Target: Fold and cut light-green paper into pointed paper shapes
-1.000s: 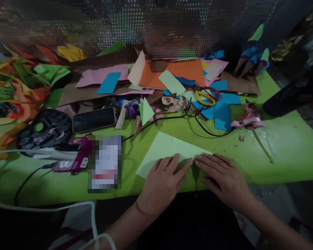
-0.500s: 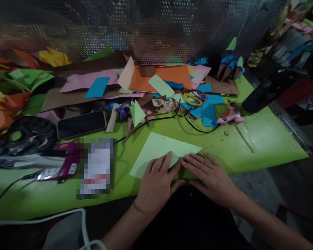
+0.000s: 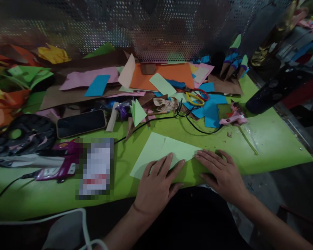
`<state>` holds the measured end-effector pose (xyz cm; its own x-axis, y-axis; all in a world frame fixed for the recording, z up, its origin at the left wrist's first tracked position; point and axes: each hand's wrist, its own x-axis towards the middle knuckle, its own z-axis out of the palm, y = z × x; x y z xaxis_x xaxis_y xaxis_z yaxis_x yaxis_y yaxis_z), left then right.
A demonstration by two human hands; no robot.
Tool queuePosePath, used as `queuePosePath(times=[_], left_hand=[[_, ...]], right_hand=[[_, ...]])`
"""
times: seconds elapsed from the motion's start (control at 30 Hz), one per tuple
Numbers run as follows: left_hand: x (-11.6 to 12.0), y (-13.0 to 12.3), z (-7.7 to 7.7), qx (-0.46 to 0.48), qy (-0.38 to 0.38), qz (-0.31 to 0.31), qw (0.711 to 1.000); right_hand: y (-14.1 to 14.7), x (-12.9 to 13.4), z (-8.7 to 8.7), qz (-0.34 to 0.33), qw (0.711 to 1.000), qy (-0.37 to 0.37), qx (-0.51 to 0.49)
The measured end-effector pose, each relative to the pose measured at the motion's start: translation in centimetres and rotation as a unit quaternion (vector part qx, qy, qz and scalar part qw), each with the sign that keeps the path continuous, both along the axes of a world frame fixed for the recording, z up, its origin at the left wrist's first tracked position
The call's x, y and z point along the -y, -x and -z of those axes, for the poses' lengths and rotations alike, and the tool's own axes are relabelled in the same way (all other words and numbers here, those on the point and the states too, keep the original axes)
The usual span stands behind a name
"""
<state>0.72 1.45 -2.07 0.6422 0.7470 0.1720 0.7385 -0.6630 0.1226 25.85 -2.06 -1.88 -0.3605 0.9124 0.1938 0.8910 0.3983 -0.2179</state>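
Note:
A pale green sheet of paper (image 3: pixel 160 149), folded with a pointed right corner, lies flat near the front edge of the green table. My left hand (image 3: pixel 159 182) rests on its lower edge, fingers spread over the paper. At the sheet's right corner lies my right hand (image 3: pixel 221 173), palm down, its fingers stretched out and their tips covering that corner. Neither hand grips anything. Just behind the sheet stands a small folded pale green paper piece (image 3: pixel 137 113).
Left are a phone (image 3: pixel 81 124), a blurred-out rectangular item (image 3: pixel 96 168), a purple device (image 3: pixel 58 170) and a black tray (image 3: pixel 23 133). A pink glue gun (image 3: pixel 233 119) and dark bottle (image 3: pixel 266 92) stand right. Scissors (image 3: pixel 195 99) lie among coloured papers behind.
My right hand has slid right along the paper's lower edge to its corner, away from my left hand. The left hand stays nearly in place. The view has shifted slightly.

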Motion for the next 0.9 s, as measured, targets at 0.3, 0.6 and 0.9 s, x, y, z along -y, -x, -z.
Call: queuePosePath(times=[0.3, 0.6, 0.9], left_hand=[[2.0, 2.5, 0.3, 0.018, 0.015, -0.027, 0.999], [4.3, 5.5, 0.2, 0.036, -0.004, -0.068, 0.997], [3.8, 5.9, -0.1, 0.055, -0.042, -0.05, 0.996]], right_hand=[[-0.6, -0.1, 0.6, -0.022, 0.999, -0.016, 0.026], [-0.2, 0.1, 0.2, -0.015, 0.999, -0.011, 0.048], [1.1, -0.2, -0.3, 0.001, 0.992, -0.044, 0.116]])
